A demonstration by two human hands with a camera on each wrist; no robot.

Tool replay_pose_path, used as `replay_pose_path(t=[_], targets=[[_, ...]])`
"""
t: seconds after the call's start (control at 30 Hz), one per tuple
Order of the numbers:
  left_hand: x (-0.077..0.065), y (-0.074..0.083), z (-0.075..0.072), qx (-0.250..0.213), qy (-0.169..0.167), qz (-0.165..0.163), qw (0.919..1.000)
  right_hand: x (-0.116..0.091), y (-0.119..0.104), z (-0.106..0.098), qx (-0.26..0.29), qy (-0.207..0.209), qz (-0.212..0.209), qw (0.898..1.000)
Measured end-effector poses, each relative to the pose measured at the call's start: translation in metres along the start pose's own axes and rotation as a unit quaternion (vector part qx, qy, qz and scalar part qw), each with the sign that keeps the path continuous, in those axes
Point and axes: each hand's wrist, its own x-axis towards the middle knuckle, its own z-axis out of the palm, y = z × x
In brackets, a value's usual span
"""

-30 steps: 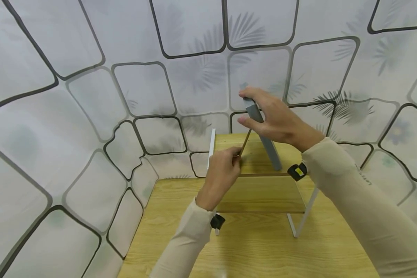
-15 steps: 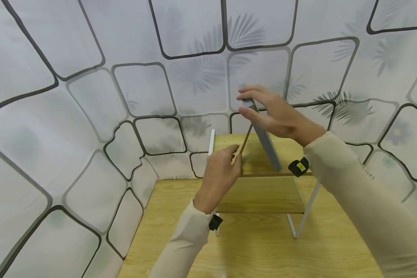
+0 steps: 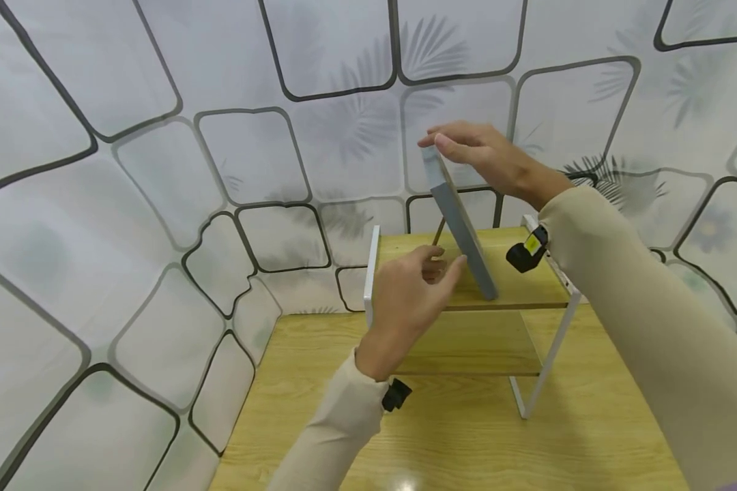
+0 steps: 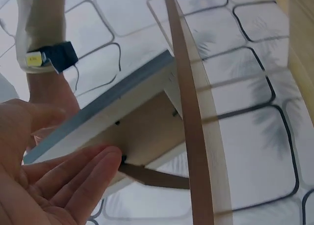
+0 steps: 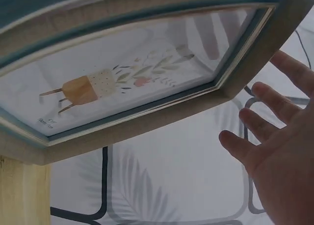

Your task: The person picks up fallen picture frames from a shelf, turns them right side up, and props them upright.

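Note:
A picture frame (image 3: 465, 232) with grey-blue edges leans back on the top board of a small rack (image 3: 528, 283). Its brown strut (image 3: 439, 230) props it from behind. The right wrist view shows the picture (image 5: 98, 85), a potted plant with leaves. At the frame's top edge is my right hand (image 3: 488, 153), fingers straight; whether they touch it is unclear. Beside the frame's back, my left hand (image 3: 405, 293) has loose fingers and a spread thumb. In the left wrist view its fingertips (image 4: 112, 158) lie near the strut's upper end, holding nothing visible.
The rack has white metal legs (image 3: 555, 354) and a lower wooden board (image 3: 467, 344). It stands on a wood-grain tabletop (image 3: 319, 361). Patterned wall covering (image 3: 252, 164) rises close behind and on the left.
My left hand has come off the strut and shifted right, thumb spreading. My right hand has risen and let go of the frame's side, fingers straightening over its top. The frame stays leaning.

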Motion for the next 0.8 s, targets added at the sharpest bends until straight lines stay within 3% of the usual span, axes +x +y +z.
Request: replay_pose_path(t=[0.13,0.33,0.53,0.8], targets=[[0.004,0.005,0.008,-0.016,-0.021,-0.024,0.9994,0.006,0.01,-0.005,0.036,-0.037,0.039,0.998],[0.011,0.009,0.018,0.006,-0.024,-0.038,0.999,0.016,0.02,-0.005,0.076,-0.066,0.079,0.992],[0.015,0.007,0.024,0.01,-0.039,-0.059,0.9974,0.018,0.025,-0.002,0.072,-0.074,0.086,0.991],[0.019,0.003,0.029,-0.002,-0.046,-0.063,0.9969,0.02,0.03,0.001,0.092,-0.06,0.075,0.991]])
